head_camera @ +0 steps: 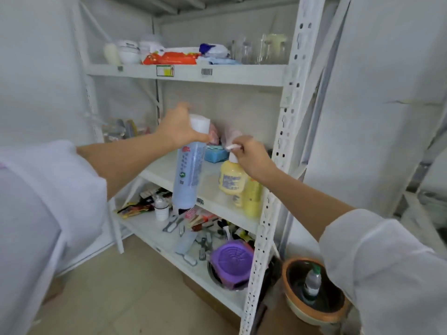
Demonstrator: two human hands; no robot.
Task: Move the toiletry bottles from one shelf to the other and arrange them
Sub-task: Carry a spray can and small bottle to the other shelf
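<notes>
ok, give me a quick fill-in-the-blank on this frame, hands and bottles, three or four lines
1. The left hand grips the tall pale blue bottle near its ____ cap.
2. The right hand holds the pump top of a ____ bottle.
3. The purple round item lies on the ____ shelf of the rack.
4. The orange packet lies on the ____ shelf.

Missing words: white; yellow; bottom; top

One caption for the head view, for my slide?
Left hand lifts tall blue bottle; right hand holds yellow pump bottle.
</notes>
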